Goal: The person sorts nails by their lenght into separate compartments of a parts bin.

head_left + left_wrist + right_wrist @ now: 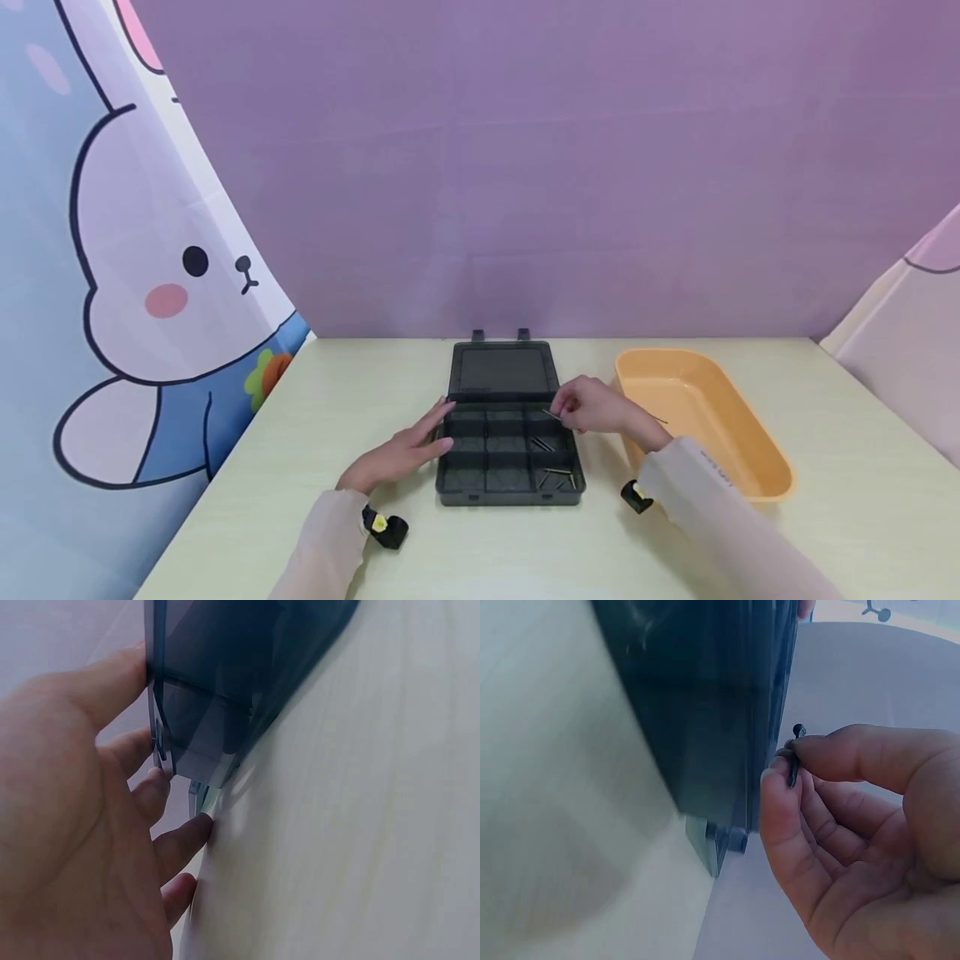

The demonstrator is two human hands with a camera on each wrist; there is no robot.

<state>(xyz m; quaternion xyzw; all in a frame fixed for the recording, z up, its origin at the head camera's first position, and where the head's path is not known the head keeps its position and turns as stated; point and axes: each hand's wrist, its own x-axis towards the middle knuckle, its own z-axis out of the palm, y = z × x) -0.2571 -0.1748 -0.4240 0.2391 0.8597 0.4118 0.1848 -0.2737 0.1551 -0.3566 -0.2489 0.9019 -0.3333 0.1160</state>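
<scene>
A dark see-through compartment box [512, 498] lies on the table with its hinged lid [506, 369] laid back. My left hand [405, 454] rests along its left edge, fingers mostly straight; in the left wrist view the thumb and some fingertips touch the box wall [202, 727]. Over the back right compartment, my right hand [592, 406] pinches a thin dark pin with a rounded end [793, 761] between thumb and forefinger; whether it is a screw or a nail I cannot tell. Dark thin pieces [542, 444] lie in the right middle compartment, several brass-coloured ones [557, 472] in the front right.
An orange tray [757, 417] stands to the right of the box, partly behind my right forearm. A thin dark strand [660, 420] shows near that wrist. The pale table [480, 554] meets a purple cloth backdrop [525, 167]; a cartoon-printed cloth [127, 275] hangs on the left.
</scene>
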